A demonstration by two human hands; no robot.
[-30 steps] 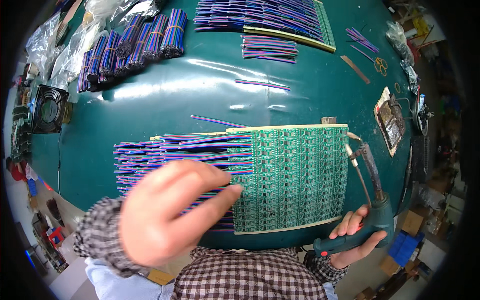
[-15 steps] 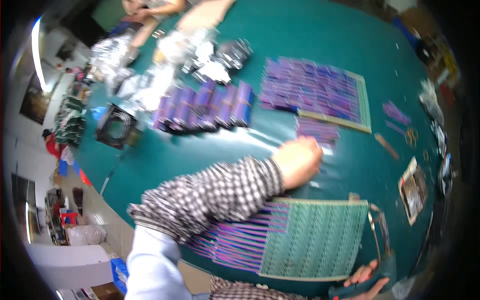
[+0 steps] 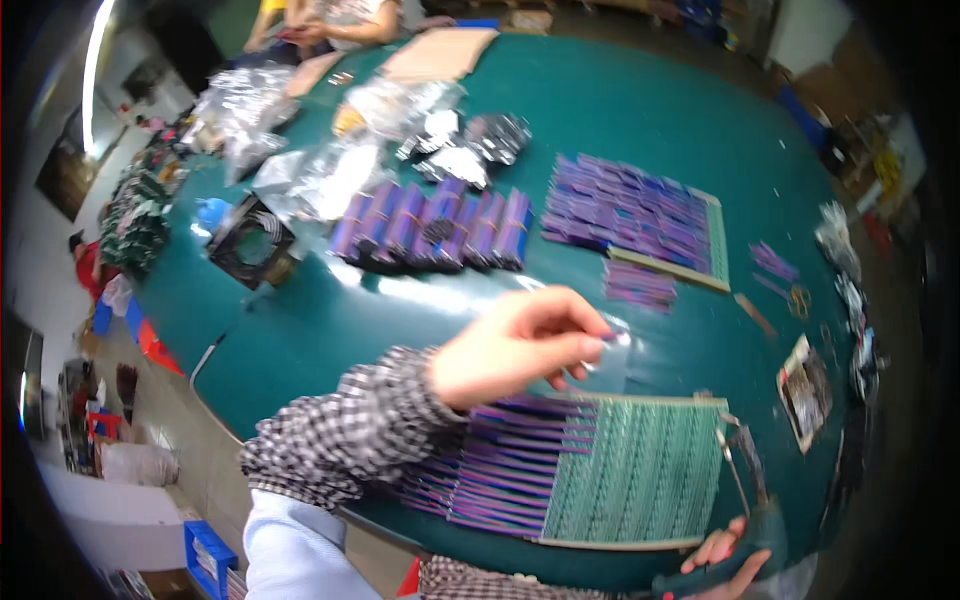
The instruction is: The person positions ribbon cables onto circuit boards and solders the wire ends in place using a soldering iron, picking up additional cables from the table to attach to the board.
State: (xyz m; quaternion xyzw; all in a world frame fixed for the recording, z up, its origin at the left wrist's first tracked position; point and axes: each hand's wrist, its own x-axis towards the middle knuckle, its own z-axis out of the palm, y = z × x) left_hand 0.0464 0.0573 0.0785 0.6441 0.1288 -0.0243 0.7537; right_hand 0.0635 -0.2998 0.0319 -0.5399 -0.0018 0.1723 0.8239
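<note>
My left hand (image 3: 525, 345), in a checkered sleeve, is closed in a pinch above the far edge of a green slotted board (image 3: 640, 470). A small dark purple piece (image 3: 612, 338) shows at its fingertips, blurred. Thin purple strips (image 3: 505, 480) lie in rows across the board's left part and stick out past its left edge. At the lower right my right hand (image 3: 725, 560) is wrapped around a teal-handled tool (image 3: 768, 535) with a bent metal tip, which looks like a soldering gun. The tip stands beside the board's right edge.
A small pile of purple strips (image 3: 640, 285) lies beside a second board covered with strips (image 3: 630, 210). Banded purple bundles (image 3: 435, 230), a black square fan (image 3: 250, 240), plastic bags (image 3: 340, 170) and scissors (image 3: 798, 300) lie around. Another person's hands (image 3: 305, 35) are at the far left.
My left hand has moved from the small strip pile left and nearer, and is now raised in a pinch. The right hand keeps its hold on the tool. The whole view has shifted slightly.
</note>
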